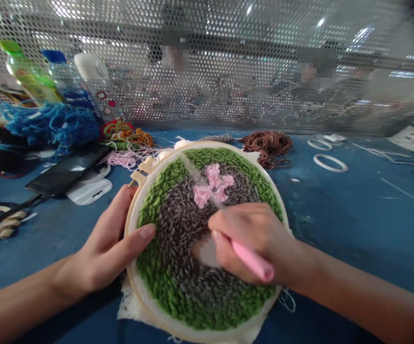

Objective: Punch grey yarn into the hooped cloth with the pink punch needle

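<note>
A round embroidery hoop stands tilted toward me, its cloth covered with green yarn loops around a dark grey ring. A pink yarn flower lies in the upper part, and a bare white patch shows near the centre. My left hand is closed on the hoop's left rim, thumb on the green loops. In my right hand is a pink-handled punch needle, held over the cloth beside the flower. Its tip is blurred.
Brown yarn lies behind the hoop, white rings to its right. At left are a black phone, blue yarn, bottles and another wooden hoop. A perforated metal screen borders the blue table.
</note>
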A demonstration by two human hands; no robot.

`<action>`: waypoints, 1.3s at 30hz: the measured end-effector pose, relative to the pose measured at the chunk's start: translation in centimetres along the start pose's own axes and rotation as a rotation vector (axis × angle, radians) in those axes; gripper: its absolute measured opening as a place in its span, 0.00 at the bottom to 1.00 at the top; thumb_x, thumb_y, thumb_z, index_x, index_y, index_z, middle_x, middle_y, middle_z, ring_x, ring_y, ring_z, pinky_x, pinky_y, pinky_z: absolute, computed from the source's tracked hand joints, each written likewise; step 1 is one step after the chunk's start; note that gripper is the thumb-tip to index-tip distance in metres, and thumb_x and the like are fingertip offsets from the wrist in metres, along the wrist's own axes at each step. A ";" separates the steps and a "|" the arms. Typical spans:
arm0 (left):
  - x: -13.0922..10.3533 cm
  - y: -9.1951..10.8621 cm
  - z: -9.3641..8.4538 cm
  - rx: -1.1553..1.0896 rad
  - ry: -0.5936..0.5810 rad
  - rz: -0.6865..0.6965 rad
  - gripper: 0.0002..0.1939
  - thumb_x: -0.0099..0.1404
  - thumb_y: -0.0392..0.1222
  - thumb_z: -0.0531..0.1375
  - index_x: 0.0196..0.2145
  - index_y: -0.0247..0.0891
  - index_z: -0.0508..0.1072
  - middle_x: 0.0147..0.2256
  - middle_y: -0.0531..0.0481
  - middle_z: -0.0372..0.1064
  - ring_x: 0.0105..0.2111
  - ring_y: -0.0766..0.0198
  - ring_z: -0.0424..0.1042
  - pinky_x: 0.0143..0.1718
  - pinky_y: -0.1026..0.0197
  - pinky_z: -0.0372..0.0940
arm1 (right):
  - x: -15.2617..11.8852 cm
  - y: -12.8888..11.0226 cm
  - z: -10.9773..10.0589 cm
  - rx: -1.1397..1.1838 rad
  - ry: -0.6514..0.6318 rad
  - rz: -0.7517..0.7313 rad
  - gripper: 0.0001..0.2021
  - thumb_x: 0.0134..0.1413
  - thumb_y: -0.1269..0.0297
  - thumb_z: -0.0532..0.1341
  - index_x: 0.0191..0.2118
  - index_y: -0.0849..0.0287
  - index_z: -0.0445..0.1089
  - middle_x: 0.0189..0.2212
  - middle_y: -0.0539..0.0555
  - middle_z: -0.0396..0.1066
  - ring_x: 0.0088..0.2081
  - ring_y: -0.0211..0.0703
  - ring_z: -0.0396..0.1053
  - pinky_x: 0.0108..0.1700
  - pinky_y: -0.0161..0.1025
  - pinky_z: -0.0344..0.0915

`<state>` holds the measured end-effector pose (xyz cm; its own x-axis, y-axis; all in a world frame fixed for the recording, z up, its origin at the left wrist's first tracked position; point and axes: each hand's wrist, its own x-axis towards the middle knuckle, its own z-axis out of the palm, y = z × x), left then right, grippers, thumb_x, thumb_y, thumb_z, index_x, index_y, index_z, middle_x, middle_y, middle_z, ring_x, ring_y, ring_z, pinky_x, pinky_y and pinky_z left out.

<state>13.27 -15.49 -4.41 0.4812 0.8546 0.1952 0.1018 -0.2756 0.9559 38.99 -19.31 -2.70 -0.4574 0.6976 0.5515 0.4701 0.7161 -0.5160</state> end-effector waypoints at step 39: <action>1.2 0.8 0.7 -0.096 0.070 -0.193 0.16 0.59 0.52 0.65 0.39 0.42 0.67 0.35 0.52 0.67 0.34 0.57 0.67 0.31 0.59 0.66 | 0.9 3.6 -0.9 0.655 0.247 0.654 0.10 0.44 0.64 0.55 0.17 0.59 0.64 0.11 0.46 0.60 0.09 0.30 0.50 0.13 0.31 0.42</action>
<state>14.53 -15.00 -3.54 0.3992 0.9167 0.0186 0.1011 -0.0642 0.9928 40.96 -16.10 -3.43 -0.0463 0.9930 0.1085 0.0260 0.1098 -0.9936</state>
